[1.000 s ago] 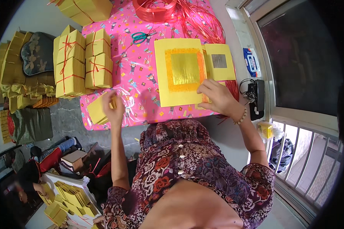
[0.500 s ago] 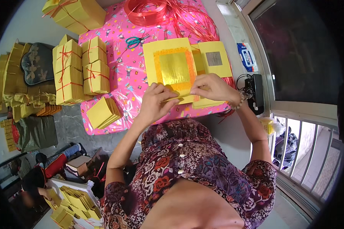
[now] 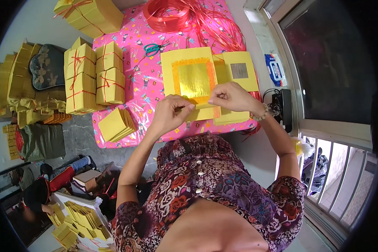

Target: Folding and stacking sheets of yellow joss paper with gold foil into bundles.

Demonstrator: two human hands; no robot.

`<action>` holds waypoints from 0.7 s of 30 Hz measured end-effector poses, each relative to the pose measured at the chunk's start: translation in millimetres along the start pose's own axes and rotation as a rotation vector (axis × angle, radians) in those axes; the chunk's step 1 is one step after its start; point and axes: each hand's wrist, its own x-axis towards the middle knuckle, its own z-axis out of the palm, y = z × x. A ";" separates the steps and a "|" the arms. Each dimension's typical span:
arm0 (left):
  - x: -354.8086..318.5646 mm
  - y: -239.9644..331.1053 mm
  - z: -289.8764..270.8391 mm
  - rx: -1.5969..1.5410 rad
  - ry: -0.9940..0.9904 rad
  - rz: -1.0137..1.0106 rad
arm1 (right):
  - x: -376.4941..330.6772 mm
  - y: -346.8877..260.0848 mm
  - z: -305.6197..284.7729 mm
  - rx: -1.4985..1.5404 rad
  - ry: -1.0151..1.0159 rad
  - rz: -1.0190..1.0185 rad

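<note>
A yellow paper sheet (image 3: 169, 69) with a shiny gold square (image 3: 194, 80) inside an orange border lies on the table in front of me. My left hand (image 3: 169, 113) is closed in a pinch at its near edge, thumb and fingers on the paper. Just to the right, my right hand (image 3: 235, 97) pinches the same edge with thumb and forefinger. Between the two hands a strip of that edge is lifted and turned over. To the right, partly under my right wrist, lies more yellow paper (image 3: 246, 80) bearing a silver-grey square (image 3: 239, 70).
The table wears a pink patterned cover (image 3: 145, 101). Teal-handled scissors (image 3: 152, 49) lie beyond the sheet, near a red ribbon coil (image 3: 166, 23). Tied yellow paper bundles (image 3: 80, 80) and loose folded papers (image 3: 115, 125) sit left. A window (image 3: 327, 63) borders the right; another person (image 3: 35, 197) works lower left.
My left fingers have drawn together into a tighter pinch at the sheet's near edge. My right hand stays pinched there. The whole view has shifted slightly.
</note>
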 end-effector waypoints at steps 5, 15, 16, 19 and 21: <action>-8.9 21.6 -2.0 0.223 0.451 0.353 | 14.7 -1.5 -15.7 0.158 0.110 -0.059; 11.7 15.7 20.1 0.565 0.276 0.455 | 82.1 21.6 -55.6 0.038 0.286 -0.029; 17.0 10.8 21.9 0.610 0.249 0.438 | 86.4 25.1 -56.5 0.034 0.288 -0.034; 29.7 8.1 21.2 0.623 0.242 0.398 | 99.8 33.4 -57.1 -0.053 0.321 -0.014; 33.5 7.4 21.5 0.610 0.222 0.375 | 103.4 36.9 -52.6 -0.185 0.424 -0.084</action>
